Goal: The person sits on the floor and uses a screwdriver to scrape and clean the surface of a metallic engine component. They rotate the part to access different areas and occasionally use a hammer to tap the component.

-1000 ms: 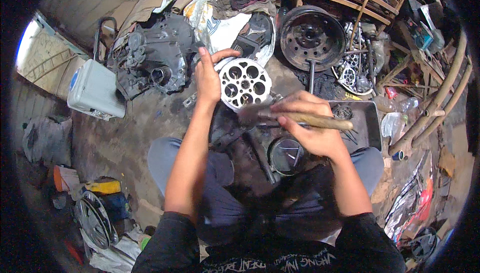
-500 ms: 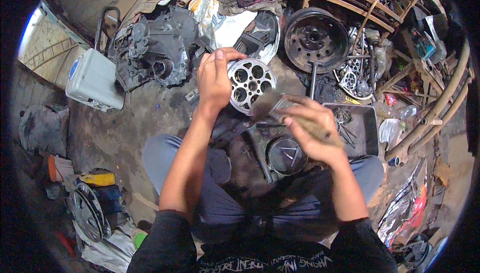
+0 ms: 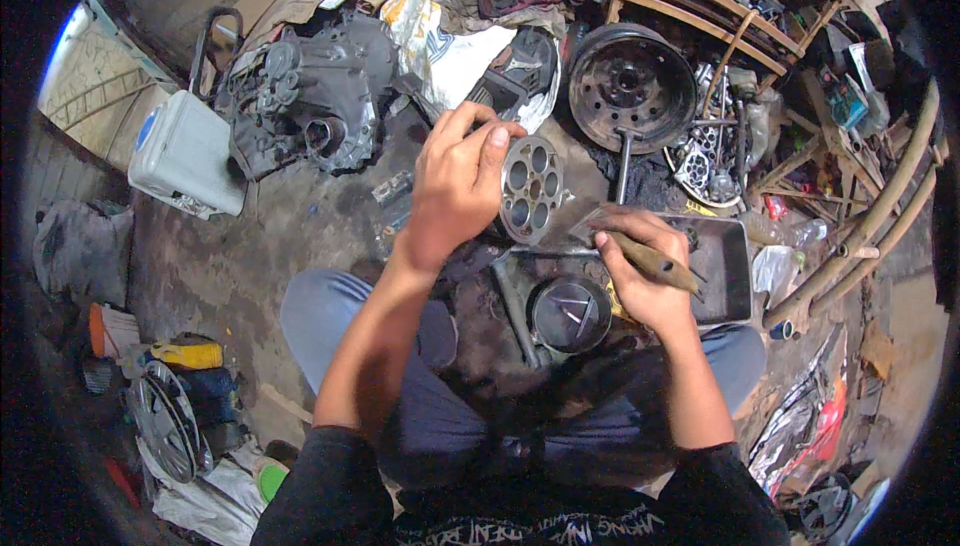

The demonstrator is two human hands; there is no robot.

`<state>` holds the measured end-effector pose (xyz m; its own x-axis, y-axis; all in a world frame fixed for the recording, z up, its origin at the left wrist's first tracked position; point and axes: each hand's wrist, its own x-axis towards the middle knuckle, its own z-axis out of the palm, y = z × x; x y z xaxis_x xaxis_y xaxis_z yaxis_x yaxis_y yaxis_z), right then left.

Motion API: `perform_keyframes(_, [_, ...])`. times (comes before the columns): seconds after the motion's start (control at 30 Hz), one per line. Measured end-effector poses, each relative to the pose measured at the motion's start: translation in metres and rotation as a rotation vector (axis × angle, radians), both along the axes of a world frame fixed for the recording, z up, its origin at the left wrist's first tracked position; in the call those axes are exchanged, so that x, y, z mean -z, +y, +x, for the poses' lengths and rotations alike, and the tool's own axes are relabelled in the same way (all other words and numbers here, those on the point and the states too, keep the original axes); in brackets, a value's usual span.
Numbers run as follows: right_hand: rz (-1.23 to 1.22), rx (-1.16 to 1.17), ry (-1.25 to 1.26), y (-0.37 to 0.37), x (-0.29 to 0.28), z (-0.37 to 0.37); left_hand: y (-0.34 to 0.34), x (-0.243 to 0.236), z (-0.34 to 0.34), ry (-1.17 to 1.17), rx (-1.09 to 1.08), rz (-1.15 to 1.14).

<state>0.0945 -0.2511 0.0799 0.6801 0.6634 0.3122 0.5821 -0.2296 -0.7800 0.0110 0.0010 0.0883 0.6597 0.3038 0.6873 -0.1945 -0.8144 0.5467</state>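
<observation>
My left hand [image 3: 455, 176] grips a round silver metal part [image 3: 531, 189] ringed with several large holes, tilted partly on its side with its holed face turned rightward. My right hand [image 3: 645, 261] is closed on a wooden-handled brush [image 3: 659, 265], whose head is just right of the metal part and blurred. Below them on the floor are a round pan [image 3: 569, 336] with thin metal pieces in it and a dark bar [image 3: 517, 316]. A rectangular metal tray [image 3: 731, 266] with small parts lies behind my right hand.
A grimy gear housing [image 3: 300, 106] and grey jerrycan [image 3: 185, 156] stand at left; a black wheel rim [image 3: 628, 81] with a rod lies at back. White sacks [image 3: 445, 56] and cloths lie behind. Bamboo frames [image 3: 880, 236] line the right; a wheel cover [image 3: 165, 426] is lower left.
My left hand has turned the round part from facing up onto its side, with the back of my hand now showing more. My right hand and brush have moved slightly right, away from the part.
</observation>
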Motion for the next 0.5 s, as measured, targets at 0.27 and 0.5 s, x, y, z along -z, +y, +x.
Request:
perform_keyframes(0.27, [0.047, -0.387, -0.085, 0.006, -0.016, -0.021, 0.008, 0.007, 0.01, -0.109, 0.068, -0.03])
perform_keyframes(0.5, [0.246, -0.3, -0.114, 0.021, -0.034, -0.02, -0.001, 0.004, 0.015, -0.073, 0.099, -0.158])
